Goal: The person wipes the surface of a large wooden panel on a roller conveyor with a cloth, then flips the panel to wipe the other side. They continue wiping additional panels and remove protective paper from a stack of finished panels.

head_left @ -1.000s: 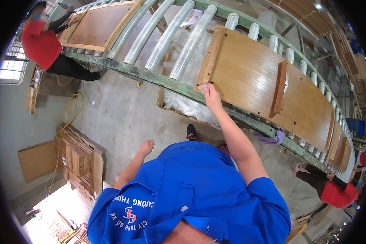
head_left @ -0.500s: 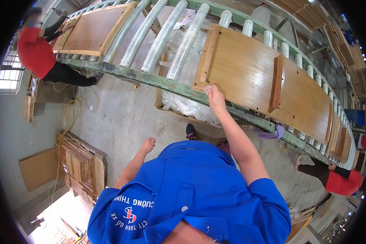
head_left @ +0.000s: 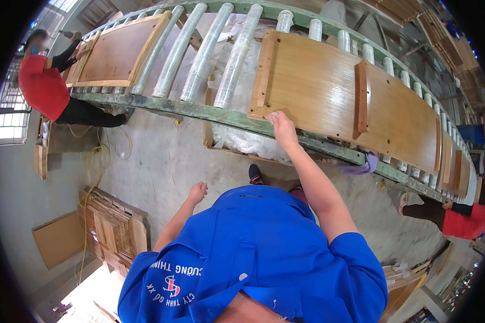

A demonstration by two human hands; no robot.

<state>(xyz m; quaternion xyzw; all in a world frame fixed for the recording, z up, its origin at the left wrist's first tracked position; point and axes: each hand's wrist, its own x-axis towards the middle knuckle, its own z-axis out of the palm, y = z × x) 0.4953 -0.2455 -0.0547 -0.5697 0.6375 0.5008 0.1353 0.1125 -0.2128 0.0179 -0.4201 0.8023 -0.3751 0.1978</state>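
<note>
A large varnished wooden panel [head_left: 318, 86] with cross battens lies on the roller conveyor [head_left: 199, 110]. At its near left corner, my right hand [head_left: 284, 131] is closed on a small whitish piece [head_left: 271, 116], which touches the panel's edge. Whether this piece is cloth or abrasive paper I cannot tell. My left hand [head_left: 198, 192] hangs in front of me, away from the panel, with its fingers curled and nothing visible in them.
A co-worker in red [head_left: 42, 89] holds a tool over a framed panel [head_left: 116, 51] at far left. Another person in red [head_left: 466, 220] stands at right. A purple cloth [head_left: 364, 166] hangs from the conveyor rail. Stacked boards [head_left: 113, 229] stand at lower left, near a yellow hose [head_left: 99, 156].
The view has turned slightly. My right hand stays at the panel's near left corner with the whitish piece. The co-worker at left is more upright. My left hand looks unchanged.
</note>
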